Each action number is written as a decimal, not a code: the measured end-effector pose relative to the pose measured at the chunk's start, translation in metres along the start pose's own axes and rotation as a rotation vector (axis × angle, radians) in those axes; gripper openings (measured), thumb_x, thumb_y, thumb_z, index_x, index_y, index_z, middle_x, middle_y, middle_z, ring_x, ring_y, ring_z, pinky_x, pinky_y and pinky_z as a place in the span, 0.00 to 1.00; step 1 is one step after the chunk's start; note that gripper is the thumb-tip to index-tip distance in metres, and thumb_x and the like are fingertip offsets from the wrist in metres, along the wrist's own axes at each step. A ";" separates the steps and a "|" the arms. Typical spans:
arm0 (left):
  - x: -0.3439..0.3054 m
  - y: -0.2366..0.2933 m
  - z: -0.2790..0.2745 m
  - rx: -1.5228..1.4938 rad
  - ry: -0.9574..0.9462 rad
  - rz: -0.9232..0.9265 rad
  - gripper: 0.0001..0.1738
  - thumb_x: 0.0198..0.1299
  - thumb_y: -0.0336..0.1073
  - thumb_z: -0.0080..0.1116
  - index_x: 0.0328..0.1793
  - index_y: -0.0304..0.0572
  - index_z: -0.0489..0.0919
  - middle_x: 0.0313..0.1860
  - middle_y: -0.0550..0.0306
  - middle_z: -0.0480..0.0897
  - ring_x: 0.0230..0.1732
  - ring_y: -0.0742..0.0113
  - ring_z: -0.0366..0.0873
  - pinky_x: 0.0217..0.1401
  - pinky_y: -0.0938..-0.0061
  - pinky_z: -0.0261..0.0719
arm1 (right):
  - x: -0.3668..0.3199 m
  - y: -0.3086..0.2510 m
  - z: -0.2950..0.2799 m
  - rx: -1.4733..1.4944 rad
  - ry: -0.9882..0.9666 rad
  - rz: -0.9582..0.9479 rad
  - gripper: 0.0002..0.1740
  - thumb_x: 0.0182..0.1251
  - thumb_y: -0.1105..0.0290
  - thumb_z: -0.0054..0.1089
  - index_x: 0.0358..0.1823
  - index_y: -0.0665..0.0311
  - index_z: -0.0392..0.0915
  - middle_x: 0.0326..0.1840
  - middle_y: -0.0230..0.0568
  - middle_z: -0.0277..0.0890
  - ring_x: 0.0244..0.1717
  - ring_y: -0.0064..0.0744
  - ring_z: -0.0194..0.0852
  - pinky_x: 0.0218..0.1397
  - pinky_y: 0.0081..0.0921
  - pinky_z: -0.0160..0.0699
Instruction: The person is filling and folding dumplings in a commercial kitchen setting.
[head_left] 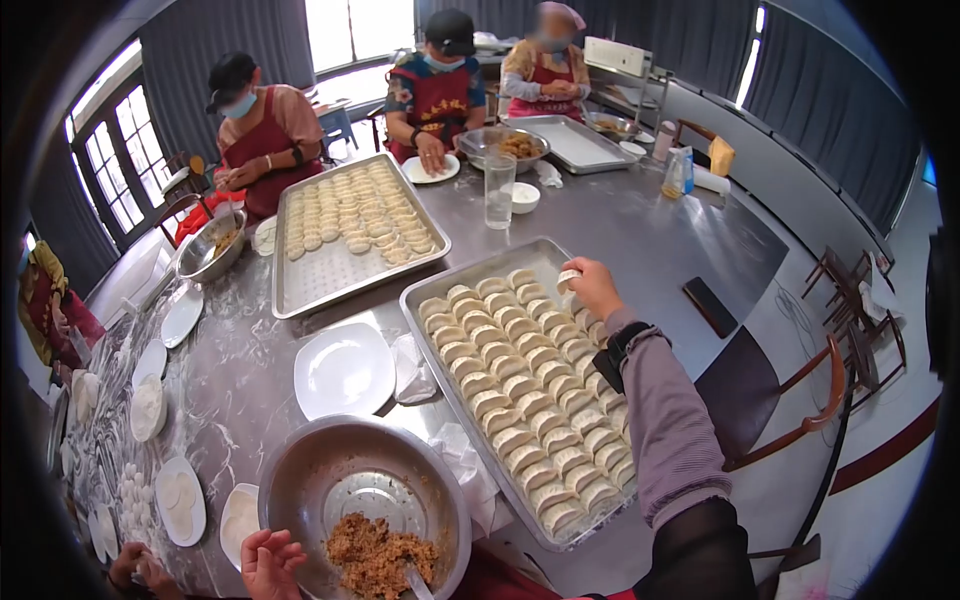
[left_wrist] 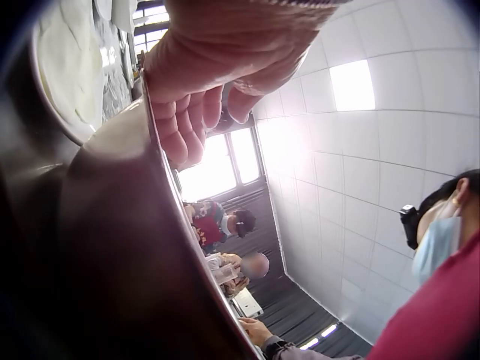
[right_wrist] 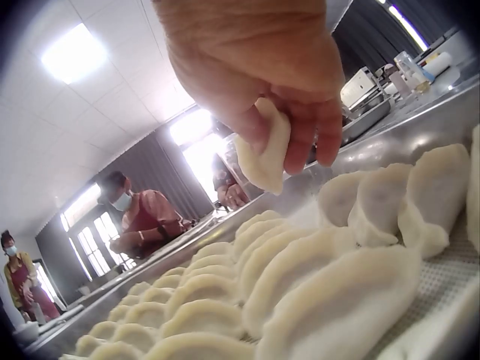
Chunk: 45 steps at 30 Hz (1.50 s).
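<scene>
A folded dumpling (right_wrist: 264,150) is pinched between the thumb and fingers of my right hand (head_left: 594,290), over the far right end of a metal tray (head_left: 407,300). Rows of dumplings (head_left: 520,380) fill much of that tray; in the right wrist view they stand just below the held one. My left hand (head_left: 272,563) is at the near left rim of a steel bowl (head_left: 290,470), fingers loosely bent and holding nothing. Inside the bowl lie brown minced filling (head_left: 375,550) and a spoon handle (head_left: 418,583).
Beyond the bowl are a white square plate (head_left: 345,370) and a second dumpling tray (head_left: 300,290). Plates of wrappers (head_left: 180,500) stand at left. A tall glass (head_left: 499,190) and a phone (head_left: 709,306) are on the table. Several people in aprons work around it.
</scene>
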<state>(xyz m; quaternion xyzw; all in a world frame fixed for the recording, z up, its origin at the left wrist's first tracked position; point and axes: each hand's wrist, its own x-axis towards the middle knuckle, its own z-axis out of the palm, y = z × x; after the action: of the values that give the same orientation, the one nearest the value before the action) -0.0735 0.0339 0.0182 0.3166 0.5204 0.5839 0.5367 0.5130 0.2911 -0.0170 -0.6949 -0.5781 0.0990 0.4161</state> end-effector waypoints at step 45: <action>0.006 -0.004 -0.011 -0.094 -0.067 0.014 0.17 0.69 0.35 0.49 0.60 0.36 0.69 0.54 0.39 0.77 0.47 0.54 0.80 0.46 0.65 0.83 | 0.036 0.027 0.012 -0.520 -0.097 -0.241 0.12 0.48 0.77 0.62 0.37 0.55 0.84 0.39 0.43 0.81 0.48 0.46 0.74 0.53 0.36 0.73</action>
<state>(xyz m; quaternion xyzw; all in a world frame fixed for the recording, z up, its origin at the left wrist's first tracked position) -0.0837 0.0366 0.0104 0.3138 0.4719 0.6005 0.5641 0.5368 0.3293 -0.0308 -0.6989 -0.6818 -0.0694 0.2046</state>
